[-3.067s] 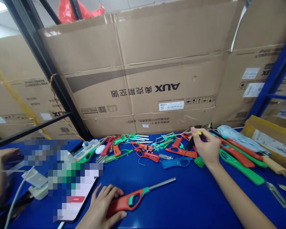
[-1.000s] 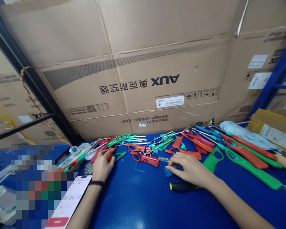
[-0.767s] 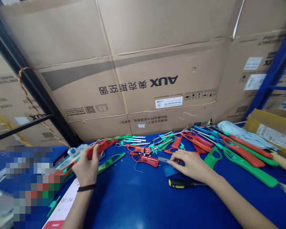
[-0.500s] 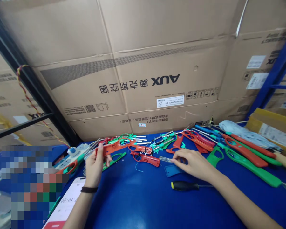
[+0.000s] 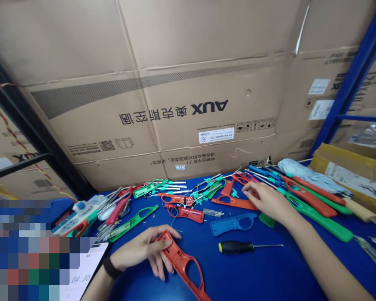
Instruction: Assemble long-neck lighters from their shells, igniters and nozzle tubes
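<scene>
Low over the blue table, my left hand (image 5: pixel 155 251) holds an orange-red gas lighter casing half (image 5: pixel 183 261), its hollow inside facing up and its looped trigger end pointing toward me. My right hand (image 5: pixel 266 202) is at the pile on the right, fingers bent around part of a red lighter casing (image 5: pixel 255 194); the hand hides much of it. Just left of that hand lies an orange casing half (image 5: pixel 233 202). A blue casing half (image 5: pixel 232 223) and a small clear fuel tank (image 5: pixel 213 212) rest nearby. Left of these is a red casing with parts inside (image 5: pixel 188 213).
A black-and-yellow screwdriver (image 5: pixel 238 247) lies in front of the blue casing. Green casing (image 5: pixel 134 223), metal tubes and a power strip (image 5: pixel 73 219) are on the left, beside a phone (image 5: pixel 87 267). Whole lighters (image 5: pixel 316 217) and a carton (image 5: pixel 351 167) stand right. Cardboard (image 5: pixel 175 83) forms the back.
My left hand has brought the orange-red casing down and toward me, turning it. My right hand has let go of the clear tank, now on the table, and moved up and right to the red casings.
</scene>
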### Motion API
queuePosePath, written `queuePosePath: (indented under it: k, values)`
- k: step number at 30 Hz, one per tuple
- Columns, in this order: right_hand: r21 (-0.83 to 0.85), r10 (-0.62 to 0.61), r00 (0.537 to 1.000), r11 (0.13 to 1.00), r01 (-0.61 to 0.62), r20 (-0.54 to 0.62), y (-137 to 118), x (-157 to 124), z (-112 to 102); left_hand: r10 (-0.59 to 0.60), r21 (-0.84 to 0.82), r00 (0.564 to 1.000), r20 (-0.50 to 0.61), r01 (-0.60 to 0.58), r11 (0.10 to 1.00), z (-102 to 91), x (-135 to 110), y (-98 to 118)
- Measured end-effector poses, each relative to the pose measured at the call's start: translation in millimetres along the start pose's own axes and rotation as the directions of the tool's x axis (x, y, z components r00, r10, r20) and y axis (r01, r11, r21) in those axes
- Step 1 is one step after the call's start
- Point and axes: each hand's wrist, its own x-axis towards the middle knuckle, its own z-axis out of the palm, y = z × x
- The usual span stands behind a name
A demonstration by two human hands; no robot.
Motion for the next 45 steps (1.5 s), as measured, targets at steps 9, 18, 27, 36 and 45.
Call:
queuePosePath:
  k: [9, 18, 27, 36, 45]
  values:
    - [0.046, -0.019, 0.987, 0.999, 0.012, 0.161, 4, 0, 21, -0.001, 0.005, 0.99, -0.139, 0.001, 1.0, -3.6, 2, -4]
    - [0.14, -0.09, 0.983, 0.988, 0.068, 0.162, -3, -2, 0, 0.002, 0.107, 0.997, 0.076, -0.01, 0.994, -5.6, 4, -13]
    - [0.676, -0.369, 0.74, 0.72, -0.155, 0.562, -72, -34, -3, 0.319, 0.587, 0.835, -0.449, 0.006, 0.81, -8.2, 14, -11]
    - [0.711, -0.444, 0.627, 0.651, -0.264, 0.64, -93, -41, 12, 0.53, 0.697, 0.524, -0.667, 0.187, 0.692, -9.1, 41, -8]
    - [0.694, -0.277, 0.897, 0.718, -0.046, 0.346, -76, -25, 21, 0.689, 0.801, 0.453, -0.566, 0.108, 0.588, -7.9, 62, -1]
